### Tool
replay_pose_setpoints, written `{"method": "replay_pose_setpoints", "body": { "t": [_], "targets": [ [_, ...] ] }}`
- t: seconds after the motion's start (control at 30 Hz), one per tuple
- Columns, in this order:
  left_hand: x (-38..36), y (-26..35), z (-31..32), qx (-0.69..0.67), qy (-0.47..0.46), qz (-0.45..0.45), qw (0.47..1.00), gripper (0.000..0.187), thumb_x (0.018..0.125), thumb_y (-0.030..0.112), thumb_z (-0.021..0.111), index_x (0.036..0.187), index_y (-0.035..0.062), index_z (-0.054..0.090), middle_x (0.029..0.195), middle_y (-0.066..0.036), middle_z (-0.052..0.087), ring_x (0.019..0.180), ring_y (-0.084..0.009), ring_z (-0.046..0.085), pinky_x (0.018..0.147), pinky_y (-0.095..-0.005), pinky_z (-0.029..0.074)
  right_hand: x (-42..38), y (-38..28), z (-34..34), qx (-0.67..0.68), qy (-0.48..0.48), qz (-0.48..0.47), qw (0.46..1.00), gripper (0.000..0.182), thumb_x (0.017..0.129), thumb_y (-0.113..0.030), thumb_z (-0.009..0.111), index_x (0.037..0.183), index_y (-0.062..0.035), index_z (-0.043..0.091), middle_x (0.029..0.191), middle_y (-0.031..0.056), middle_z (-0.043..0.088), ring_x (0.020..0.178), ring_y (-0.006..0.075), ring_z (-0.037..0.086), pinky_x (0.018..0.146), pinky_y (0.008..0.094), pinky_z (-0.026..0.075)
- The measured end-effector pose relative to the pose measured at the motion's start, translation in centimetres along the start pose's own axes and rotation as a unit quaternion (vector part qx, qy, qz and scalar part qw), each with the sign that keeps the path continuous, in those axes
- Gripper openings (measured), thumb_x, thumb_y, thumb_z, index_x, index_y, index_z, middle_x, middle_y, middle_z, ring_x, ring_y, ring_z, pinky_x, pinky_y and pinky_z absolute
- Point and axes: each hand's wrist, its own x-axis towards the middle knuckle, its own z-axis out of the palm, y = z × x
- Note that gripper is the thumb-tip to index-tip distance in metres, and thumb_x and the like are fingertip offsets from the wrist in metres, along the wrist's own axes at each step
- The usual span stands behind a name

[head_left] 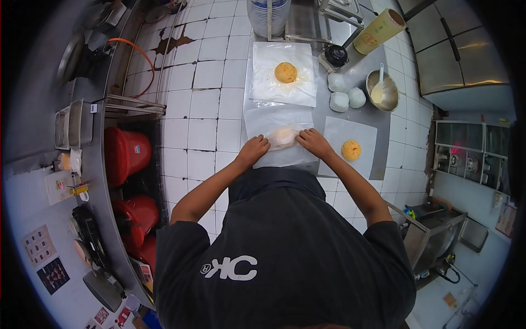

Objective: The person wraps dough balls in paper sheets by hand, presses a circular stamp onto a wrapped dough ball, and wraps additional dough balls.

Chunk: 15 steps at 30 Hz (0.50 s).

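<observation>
A pale rounded lump [283,136] lies under a fold of translucent white paper [274,118] at the near end of the table. My left hand [256,149] pinches the paper at the left side of the lump, fingers closed. At the right side, my right hand [314,143] grips the same paper with bent fingers. Just beyond, an orange-yellow crumbly round patty [286,72] rests on a stack of white paper sheets [263,96]. A second orange-yellow patty [351,149] sits on another sheet [337,129], to the right of my right hand.
Several white wrapped balls [339,101] stand beside a metal bowl [389,96] holding a white spoon [381,74]. Behind are a black-topped container [334,56], a yellow-green cylinder [379,31] and a large clear tub [268,19]. Red bins [130,156] stand under the left counter.
</observation>
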Motion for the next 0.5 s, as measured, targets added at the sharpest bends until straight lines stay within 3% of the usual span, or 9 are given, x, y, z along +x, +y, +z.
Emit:
{"method": "replay_pose_setpoints", "body": {
  "t": [0.33,0.5],
  "targets": [
    [0.3,-0.1,-2.0,0.043,-0.012,0.016,0.999,0.012,0.082,0.01,0.063,0.093,0.0067,0.061,0.092,-0.007,0.06,0.098,-0.0232,0.061,0.083,-0.0357,0.052,0.1,1.2,-1.6,-0.065,0.032,-0.088,0.994,0.01,0.086,-0.017,0.062,0.094,-0.0123,0.058,0.091,0.0028,0.056,0.099,0.0184,0.06,0.093,0.0362,0.05],
    [-0.4,-1.5,-2.9,-0.001,0.008,0.055,0.998,0.011,0.085,0.01,0.062,0.095,0.009,0.059,0.09,-0.005,0.06,0.098,-0.0218,0.061,0.082,-0.0337,0.051,-0.6,1.6,-1.9,-0.068,0.053,-0.119,0.989,0.008,0.085,-0.014,0.062,0.091,-0.0101,0.063,0.101,0.0041,0.059,0.103,0.0188,0.061,0.096,0.0344,0.05]
  ]
}}
